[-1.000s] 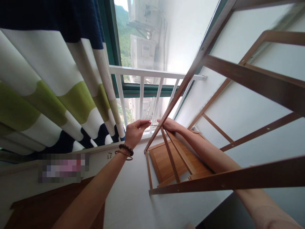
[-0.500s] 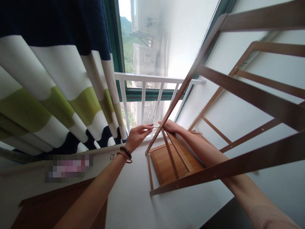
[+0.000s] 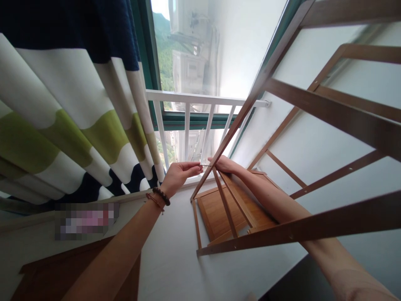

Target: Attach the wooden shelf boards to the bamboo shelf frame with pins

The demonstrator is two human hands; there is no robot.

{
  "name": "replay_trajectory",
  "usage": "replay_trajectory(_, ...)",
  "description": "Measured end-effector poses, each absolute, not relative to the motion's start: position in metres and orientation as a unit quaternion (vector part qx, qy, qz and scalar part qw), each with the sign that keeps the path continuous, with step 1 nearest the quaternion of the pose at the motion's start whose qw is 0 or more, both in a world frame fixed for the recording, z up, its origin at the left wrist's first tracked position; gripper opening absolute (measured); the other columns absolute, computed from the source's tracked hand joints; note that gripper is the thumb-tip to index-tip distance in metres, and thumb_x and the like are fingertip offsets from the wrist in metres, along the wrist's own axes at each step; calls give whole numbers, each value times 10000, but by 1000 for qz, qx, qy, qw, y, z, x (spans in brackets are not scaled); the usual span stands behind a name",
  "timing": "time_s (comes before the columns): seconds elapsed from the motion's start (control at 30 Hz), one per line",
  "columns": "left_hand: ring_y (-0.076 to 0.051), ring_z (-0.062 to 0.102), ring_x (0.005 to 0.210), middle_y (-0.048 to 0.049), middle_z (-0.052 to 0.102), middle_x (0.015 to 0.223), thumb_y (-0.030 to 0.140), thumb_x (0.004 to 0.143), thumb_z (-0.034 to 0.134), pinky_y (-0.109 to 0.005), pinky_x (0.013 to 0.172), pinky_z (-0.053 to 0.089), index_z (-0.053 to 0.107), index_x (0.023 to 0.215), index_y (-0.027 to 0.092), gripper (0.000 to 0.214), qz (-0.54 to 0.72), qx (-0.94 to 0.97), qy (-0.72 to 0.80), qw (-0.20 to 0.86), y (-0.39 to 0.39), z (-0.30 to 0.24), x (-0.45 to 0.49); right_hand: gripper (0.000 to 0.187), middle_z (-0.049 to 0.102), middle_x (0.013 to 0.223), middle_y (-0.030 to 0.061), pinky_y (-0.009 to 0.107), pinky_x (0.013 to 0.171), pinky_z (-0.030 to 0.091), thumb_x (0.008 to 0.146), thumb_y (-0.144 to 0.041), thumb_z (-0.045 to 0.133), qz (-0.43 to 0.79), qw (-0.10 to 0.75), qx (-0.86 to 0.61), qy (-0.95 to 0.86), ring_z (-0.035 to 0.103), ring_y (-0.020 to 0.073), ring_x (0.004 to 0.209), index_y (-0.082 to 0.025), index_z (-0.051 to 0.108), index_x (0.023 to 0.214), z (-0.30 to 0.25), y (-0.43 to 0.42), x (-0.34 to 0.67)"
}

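The person's left hand (image 3: 179,174), thumb and fingertips pressed together, pinches a thin rod (image 3: 205,165), perhaps a small driver or key, whose far end meets the slanting rail (image 3: 232,131) of an open brown wooden frame (image 3: 266,238). The right hand (image 3: 226,164) is just behind that rail, opposite the rod; its fingers are partly hidden, so whether they grip the wood cannot be told. To work well here, the rod should stay in line with the spot it meets, turned or pushed gently by the fingertips, while the right hand backs the rail so the frame does not rock. A dark beaded bracelet (image 3: 163,195) sits on the left wrist, clear of the rod. Below the hands, a wooden panel (image 3: 213,209) shows between the slats. Beyond them are a white railing (image 3: 213,99) and a green-framed window; to the left hangs a curtain (image 3: 103,129) in navy, white and green bands.
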State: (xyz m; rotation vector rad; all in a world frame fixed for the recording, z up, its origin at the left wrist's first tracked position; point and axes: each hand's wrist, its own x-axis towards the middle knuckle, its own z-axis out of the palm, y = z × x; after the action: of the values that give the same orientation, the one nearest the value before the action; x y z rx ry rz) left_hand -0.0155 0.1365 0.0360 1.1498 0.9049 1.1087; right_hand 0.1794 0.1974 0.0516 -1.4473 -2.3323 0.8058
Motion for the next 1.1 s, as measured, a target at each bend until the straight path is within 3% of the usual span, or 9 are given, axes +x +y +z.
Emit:
replay_trajectory(0.23,-182,664,790,-41,706,867,314,748,589,-339,824,514,691,913,214,219,494,673,425,351,138,22,-18,259,339,580,-17,254,535,311,820,-278,328,300,128,-454,-829,303,113,568,-197,304,576,55,197,179)
replay_trajectory(0.4,-174,606,984,-23,671,1011,246,794,508,-347,942,437,684,925,240,220,442,789,349,246,147,27,-23,270,383,610,-12,266,590,345,834,-321,309,320,123,-443,-828,358,123,608,-194,329,597,55,196,184)
replay_trajectory(0.57,-185,617,956,-29,677,998,306,775,554,-349,922,451,683,935,239,216,442,764,367,294,146,35,-25,268,434,624,4,282,628,361,814,-331,331,302,140,-470,-817,398,139,631,-189,364,590,54,195,182)
replay_trajectory(0.8,-221,643,886,-115,673,979,358,659,688,-388,854,510,653,934,112,371,507,513,393,571,143,32,-17,279,483,649,18,287,645,373,817,-335,327,277,133,-492,-815,439,150,637,-182,405,597,59,192,174)
replay_trajectory(0.97,-233,664,803,-153,688,866,388,637,701,-376,822,530,659,822,70,370,440,457,431,642,148,35,-16,266,448,610,10,276,602,354,804,-311,343,270,123,-509,-808,399,139,597,-187,372,571,59,193,175)
replay_trajectory(1.1,-218,666,795,-119,702,804,310,603,734,-343,832,520,662,835,82,333,446,472,422,633,148,47,-15,250,384,585,-9,270,576,324,807,-282,333,275,116,-481,-824,341,123,568,-193,341,574,59,195,175)
